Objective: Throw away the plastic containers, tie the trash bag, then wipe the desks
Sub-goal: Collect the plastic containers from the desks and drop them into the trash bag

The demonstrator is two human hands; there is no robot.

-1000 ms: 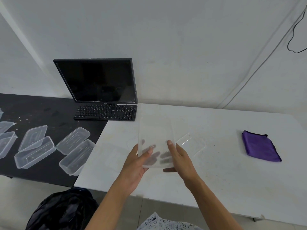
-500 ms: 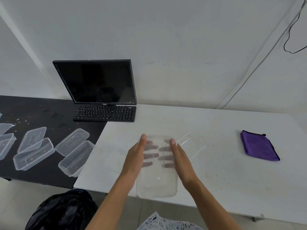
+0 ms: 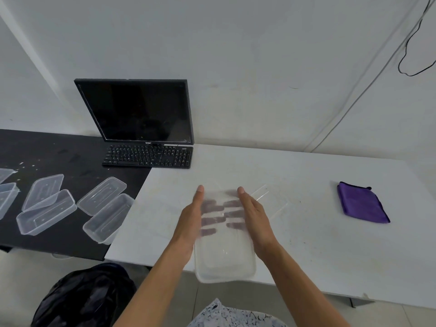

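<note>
While clasped lengthwise, clear container [image 3: 225, 253] between both hands [image 3: 226, 220]

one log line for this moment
step: binning containers | both hands: left hand, right hand hold clear container over white desk edge | trash bag: open

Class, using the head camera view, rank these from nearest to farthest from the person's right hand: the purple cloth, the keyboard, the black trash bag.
Measured from the right hand:
1. Purple cloth, to its right on the white desk.
2. Keyboard, up and left, on the black desk below the monitor.
3. Black trash bag, lower left, on the floor.
The first two are fairly close.
</note>
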